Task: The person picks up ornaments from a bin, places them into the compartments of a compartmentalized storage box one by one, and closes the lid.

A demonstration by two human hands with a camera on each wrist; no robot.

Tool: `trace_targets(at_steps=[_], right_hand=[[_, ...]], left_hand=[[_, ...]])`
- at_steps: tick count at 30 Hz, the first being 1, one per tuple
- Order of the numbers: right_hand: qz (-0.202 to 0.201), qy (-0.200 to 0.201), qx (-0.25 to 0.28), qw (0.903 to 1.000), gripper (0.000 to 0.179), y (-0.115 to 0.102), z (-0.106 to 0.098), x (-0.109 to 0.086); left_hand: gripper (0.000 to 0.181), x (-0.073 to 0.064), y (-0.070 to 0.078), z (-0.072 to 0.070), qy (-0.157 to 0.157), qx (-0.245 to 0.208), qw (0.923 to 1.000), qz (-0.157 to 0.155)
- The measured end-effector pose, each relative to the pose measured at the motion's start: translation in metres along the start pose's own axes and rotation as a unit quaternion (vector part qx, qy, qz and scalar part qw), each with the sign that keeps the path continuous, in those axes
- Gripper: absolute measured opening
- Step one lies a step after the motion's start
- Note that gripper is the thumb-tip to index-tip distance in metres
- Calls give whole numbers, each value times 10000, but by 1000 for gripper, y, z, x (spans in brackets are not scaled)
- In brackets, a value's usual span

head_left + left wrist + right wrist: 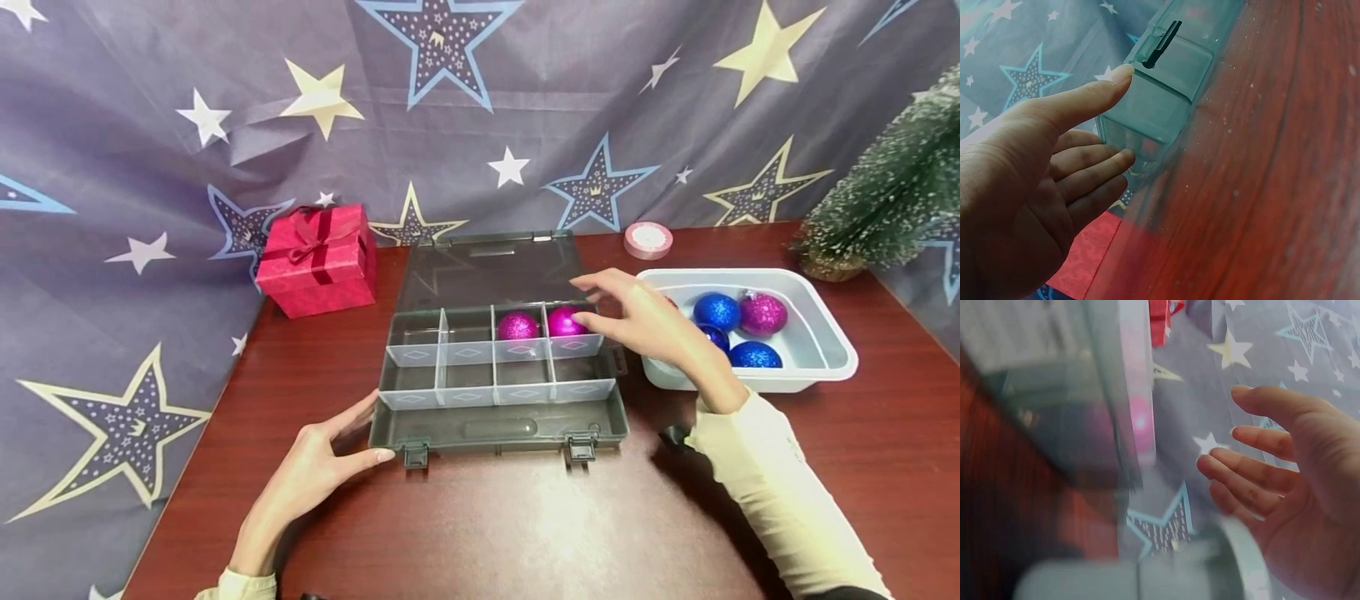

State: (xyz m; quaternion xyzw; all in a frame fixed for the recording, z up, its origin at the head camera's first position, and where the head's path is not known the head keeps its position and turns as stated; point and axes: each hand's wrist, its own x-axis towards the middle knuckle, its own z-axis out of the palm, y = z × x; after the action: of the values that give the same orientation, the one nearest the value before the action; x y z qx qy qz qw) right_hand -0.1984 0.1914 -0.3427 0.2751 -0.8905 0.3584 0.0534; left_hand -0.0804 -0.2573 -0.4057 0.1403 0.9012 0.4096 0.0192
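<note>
A dark translucent organizer box [498, 429] lies with its lid [487, 271] folded back. Two pink baubles occupy neighbouring back-row compartments: a glittery bauble [517, 327] and, in the right corner, a shiny bauble [562, 323]. My right hand [651, 321] hovers at that corner, thumb beside the shiny bauble; the right wrist view shows the hand [1300, 472] with nothing in it, fingers spread and slightly bent. At the box's front left corner rests my left hand [315, 458]. Its thumb [1100, 94] touches the box's edge, and its fairly straight fingers lie along the side.
On the right, a white tub [813, 337] contains several blue baubles [717, 312] and a pink bauble [763, 314]. Behind it stand a ribbon roll [648, 240] and a small frosted tree [885, 175]. A red gift box [322, 262] stands back left.
</note>
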Motion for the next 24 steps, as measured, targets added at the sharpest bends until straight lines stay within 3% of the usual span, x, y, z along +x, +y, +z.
trace_targets(at_steps=[7,15,19,24], right_hand=[[120,467,-403,9980,44,19,-29,-30],[847,716,-970,9891,47,52,-64,-68],[757,945,-1186,9855,41,68,-76,-84],[1009,892,-1251,9830,40,81,-85,-93]], left_hand=[[83,0,0,0,22,97,9999,24],[82,-2,0,0,36,61,10000,56],[82,-1,1,1,-3,2,10000,82],[81,-1,0,0,0,-35,10000,79]])
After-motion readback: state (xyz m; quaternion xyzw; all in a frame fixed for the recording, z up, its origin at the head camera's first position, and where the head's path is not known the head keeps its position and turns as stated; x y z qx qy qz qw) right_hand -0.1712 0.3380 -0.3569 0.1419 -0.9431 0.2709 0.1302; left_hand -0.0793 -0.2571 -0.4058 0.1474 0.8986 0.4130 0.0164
